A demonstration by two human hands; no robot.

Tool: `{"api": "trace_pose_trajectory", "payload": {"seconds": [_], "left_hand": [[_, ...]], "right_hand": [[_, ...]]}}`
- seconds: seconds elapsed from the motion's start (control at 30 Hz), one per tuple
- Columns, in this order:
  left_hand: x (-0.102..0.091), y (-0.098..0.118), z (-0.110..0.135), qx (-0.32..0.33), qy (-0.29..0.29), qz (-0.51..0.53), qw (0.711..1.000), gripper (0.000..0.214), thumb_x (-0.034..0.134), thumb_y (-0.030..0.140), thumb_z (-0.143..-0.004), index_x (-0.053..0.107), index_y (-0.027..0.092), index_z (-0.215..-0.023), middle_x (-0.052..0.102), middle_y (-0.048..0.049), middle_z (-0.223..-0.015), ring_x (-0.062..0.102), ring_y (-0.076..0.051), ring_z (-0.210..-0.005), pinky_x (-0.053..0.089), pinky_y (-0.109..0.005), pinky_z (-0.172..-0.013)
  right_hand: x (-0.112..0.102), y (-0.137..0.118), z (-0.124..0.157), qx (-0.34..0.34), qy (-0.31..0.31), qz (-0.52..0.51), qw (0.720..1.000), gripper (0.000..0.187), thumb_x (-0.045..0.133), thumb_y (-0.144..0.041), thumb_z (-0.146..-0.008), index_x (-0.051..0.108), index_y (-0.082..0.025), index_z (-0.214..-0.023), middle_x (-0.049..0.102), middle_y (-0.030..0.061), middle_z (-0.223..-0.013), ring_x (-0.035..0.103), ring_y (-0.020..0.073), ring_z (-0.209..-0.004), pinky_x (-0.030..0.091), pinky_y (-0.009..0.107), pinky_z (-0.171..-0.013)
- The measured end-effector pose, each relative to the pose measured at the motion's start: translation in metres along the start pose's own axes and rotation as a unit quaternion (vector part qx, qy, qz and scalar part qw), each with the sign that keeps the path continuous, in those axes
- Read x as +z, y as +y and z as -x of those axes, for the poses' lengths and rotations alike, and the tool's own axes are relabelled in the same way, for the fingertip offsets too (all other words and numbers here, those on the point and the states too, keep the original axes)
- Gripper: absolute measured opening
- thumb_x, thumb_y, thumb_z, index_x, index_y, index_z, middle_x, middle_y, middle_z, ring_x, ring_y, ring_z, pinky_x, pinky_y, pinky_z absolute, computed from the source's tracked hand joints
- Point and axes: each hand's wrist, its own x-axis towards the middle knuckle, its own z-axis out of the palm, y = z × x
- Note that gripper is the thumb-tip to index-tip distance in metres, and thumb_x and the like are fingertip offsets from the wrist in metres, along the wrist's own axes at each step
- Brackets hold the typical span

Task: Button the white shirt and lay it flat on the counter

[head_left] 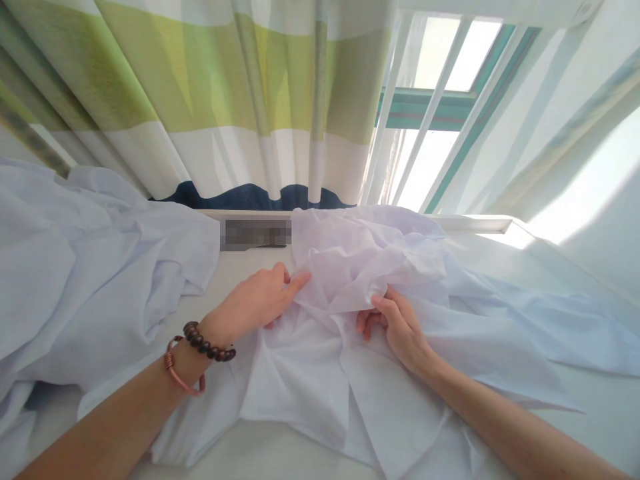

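A crumpled white shirt (pixel 320 380) lies spread in front of me, its folds bunched up in the middle and a long part trailing off to the right. My left hand (pixel 257 297), with a dark bead bracelet and a copper-coloured bangle at the wrist, has its index finger and thumb on a fold at the left of the bunch. Between the thumb and fingers of my right hand (pixel 397 327), an edge of the raised cloth is pinched. The fingertips of both hands are partly hidden by fabric.
More white cloth (pixel 110 260) is heaped at the left. A green and white curtain (pixel 280 87) hangs behind the white surface (pixel 280 453), beside white bars (pixel 435 93) before a window. A raised white rim (pixel 470 223) runs along the back; a blurred-out patch (pixel 256 235) lies near it.
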Motion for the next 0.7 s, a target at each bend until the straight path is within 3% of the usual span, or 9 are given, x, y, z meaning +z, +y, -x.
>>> {"api": "trace_pose_trajectory", "payload": {"seconds": [0.07, 0.13, 0.27, 0.37, 0.47, 0.53, 0.6, 0.7], "left_hand": [[0.005, 0.001, -0.003, 0.055, 0.049, 0.036, 0.997, 0.044, 0.058, 0.060, -0.080, 0.059, 0.020, -0.098, 0.061, 0.0034, -0.046, 0.056, -0.019, -0.039, 0.036, -0.025, -0.045], [0.012, 0.004, -0.003, 0.113, 0.065, 0.084, 0.988, 0.042, 0.062, 0.049, -0.081, 0.052, 0.022, -0.111, 0.065, 0.0036, -0.061, 0.060, -0.018, -0.051, 0.042, -0.025, -0.052], [0.019, 0.017, 0.005, 0.195, 0.112, 0.221, 0.949, 0.040, 0.069, 0.033, -0.078, 0.049, 0.024, -0.112, 0.064, 0.0006, -0.090, 0.065, -0.017, -0.080, 0.050, -0.024, -0.067], [0.024, 0.028, 0.017, 0.222, 0.106, 0.338, 0.908, 0.032, 0.067, 0.027, -0.081, 0.049, 0.024, -0.108, 0.064, 0.0003, -0.093, 0.064, -0.016, -0.091, 0.051, -0.025, -0.080], [0.037, 0.031, 0.024, 0.193, 0.031, 0.486, 0.852, 0.015, 0.055, 0.028, -0.088, 0.046, 0.023, -0.099, 0.068, -0.0001, -0.084, 0.066, -0.015, -0.089, 0.050, -0.030, -0.086], [0.048, 0.028, 0.022, 0.137, -0.003, 0.546, 0.827, 0.015, 0.056, 0.030, -0.088, 0.044, 0.022, -0.094, 0.069, 0.0005, -0.077, 0.067, -0.015, -0.078, 0.052, -0.028, -0.077], [0.055, 0.021, 0.017, 0.085, -0.006, 0.556, 0.827, 0.027, 0.066, 0.031, -0.081, 0.042, 0.022, -0.090, 0.067, 0.0029, -0.073, 0.064, -0.014, -0.067, 0.051, -0.024, -0.065], [0.059, 0.012, 0.008, 0.070, -0.010, 0.507, 0.859, 0.034, 0.077, 0.030, -0.070, 0.045, 0.020, -0.079, 0.062, 0.0056, -0.066, 0.057, -0.011, -0.059, 0.045, -0.019, -0.056]], "right_hand": [[-0.001, 0.000, 0.001, 0.001, -0.002, -0.007, 1.000, 0.020, 0.051, -0.040, -0.084, 0.056, -0.022, -0.080, 0.058, -0.0022, -0.052, 0.054, 0.0162, -0.046, 0.045, 0.027, -0.042], [-0.001, 0.001, 0.000, 0.006, -0.003, -0.018, 1.000, 0.020, 0.050, -0.041, -0.086, 0.055, -0.022, -0.083, 0.058, -0.0026, -0.052, 0.054, 0.0162, -0.046, 0.044, 0.026, -0.042], [-0.001, 0.002, -0.001, 0.001, 0.001, -0.013, 1.000, 0.024, 0.050, -0.046, -0.087, 0.054, -0.022, -0.084, 0.058, -0.0022, -0.053, 0.053, 0.0158, -0.047, 0.043, 0.026, -0.042], [0.000, 0.002, 0.000, -0.004, -0.017, 0.028, 0.999, 0.029, 0.050, -0.049, -0.089, 0.055, -0.021, -0.084, 0.061, -0.0004, -0.057, 0.053, 0.0147, -0.048, 0.044, 0.025, -0.044], [0.000, 0.001, 0.002, -0.007, -0.074, 0.076, 0.994, 0.034, 0.046, -0.050, -0.092, 0.057, -0.018, -0.087, 0.062, 0.0012, -0.060, 0.055, 0.0140, -0.049, 0.045, 0.025, -0.048], [0.000, 0.001, 0.003, -0.019, -0.101, 0.099, 0.990, 0.035, 0.045, -0.049, -0.093, 0.057, -0.017, -0.088, 0.061, 0.0010, -0.060, 0.055, 0.0134, -0.050, 0.045, 0.025, -0.049], [-0.001, 0.002, 0.004, -0.035, -0.113, 0.114, 0.986, 0.034, 0.045, -0.048, -0.093, 0.057, -0.017, -0.087, 0.059, 0.0006, -0.060, 0.054, 0.0128, -0.051, 0.044, 0.024, -0.050], [-0.001, 0.002, 0.004, -0.049, -0.124, 0.133, 0.982, 0.031, 0.045, -0.044, -0.094, 0.055, -0.016, -0.085, 0.057, 0.0006, -0.061, 0.053, 0.0126, -0.053, 0.044, 0.024, -0.050]]}}
